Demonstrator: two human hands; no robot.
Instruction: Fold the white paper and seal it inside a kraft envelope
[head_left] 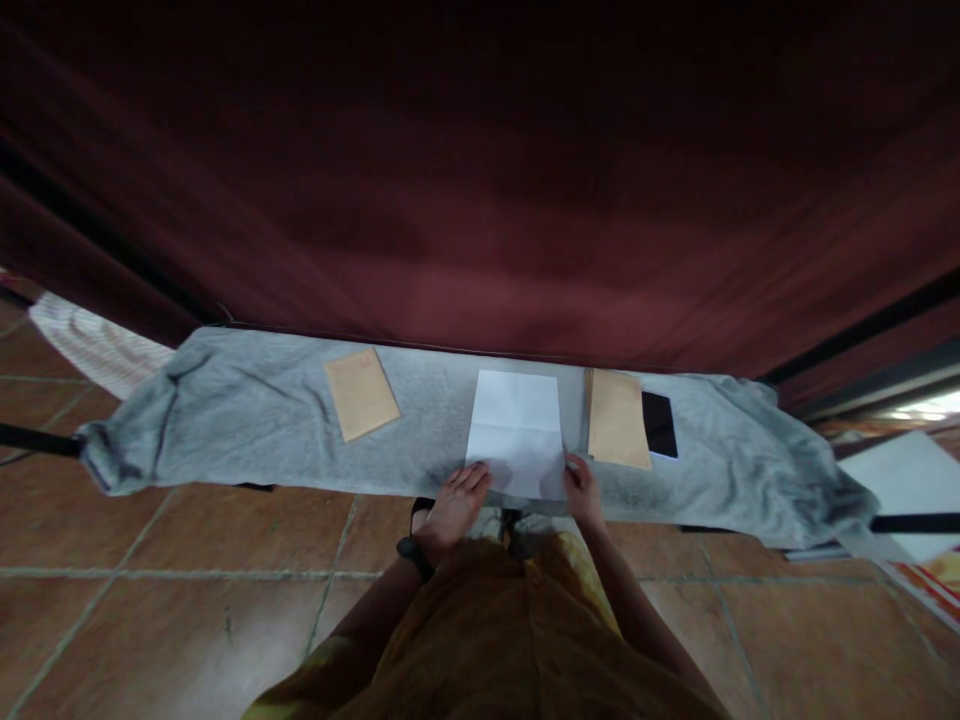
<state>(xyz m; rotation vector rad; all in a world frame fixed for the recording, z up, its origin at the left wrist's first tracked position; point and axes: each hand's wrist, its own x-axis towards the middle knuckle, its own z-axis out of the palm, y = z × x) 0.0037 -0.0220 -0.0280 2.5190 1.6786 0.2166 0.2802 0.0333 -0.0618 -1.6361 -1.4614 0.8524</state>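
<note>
A white sheet of paper (pixel 516 425) with a faint crease across it lies in front of me on a grey cloth. My left hand (pixel 456 505) rests on its lower left corner, fingers stretched out flat. At the lower right edge of the sheet, my right hand (pixel 583 492) has its thumb and bent fingers closed on the paper's side. A stack of brown envelopes (pixel 619 418) lies just right of the sheet. A single brown envelope (pixel 363 394) sits apart on the left, slightly turned.
A dark phone or tablet (pixel 659 424) lies beside the envelope stack. The grey cloth (pixel 255 420) covers a long narrow surface and is bunched at both ends. A dark red curtain (pixel 480 220) rises behind it. White sheets (pixel 907 490) stand at the far right over the tiled floor (pixel 225 620).
</note>
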